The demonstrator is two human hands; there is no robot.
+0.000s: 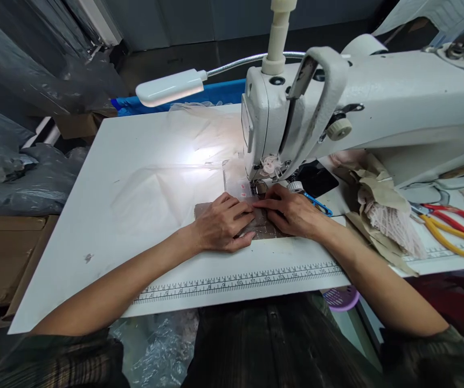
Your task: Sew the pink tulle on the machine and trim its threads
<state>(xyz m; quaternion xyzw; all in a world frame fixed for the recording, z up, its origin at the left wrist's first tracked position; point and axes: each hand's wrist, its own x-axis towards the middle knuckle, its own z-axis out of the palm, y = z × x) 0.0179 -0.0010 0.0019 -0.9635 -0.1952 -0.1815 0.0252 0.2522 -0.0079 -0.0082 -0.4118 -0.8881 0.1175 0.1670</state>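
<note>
Head view: a brownish translucent piece [271, 230] is laid on the white table [74, 215] directly under both hands, on the near side of the presser foot [260, 187] of the sewing machine [361, 102]. Its long axis is set roughly left to right, across the line leading away from the body to the foot. It is covered at its left part by the left hand [227, 222], palm down, with the fingers close together, lightly bent, and the thumb set apart. At its right part it is touched by the right hand [292, 212], whose index finger is pointed left, nearly to the left fingertips, with the other fingers curled. Whether any edge is pinched between finger and thumb cannot be told for either hand. Of the two, the right is placed nearer the foot, just beside it.

Beyond the left hand, pale sheer fabric [151, 194] is spread leftward and behind the foot; whether it is joined to the brownish piece cannot be made out. Sideways room is given mostly on the left, over flat tabletop, and toward the body as far as the printed ruler [235, 284] along the front edge. On the right, room is narrowed by the blue snips [318, 205] beside the wrist and, farther off, beige scraps [381, 205]
</note>
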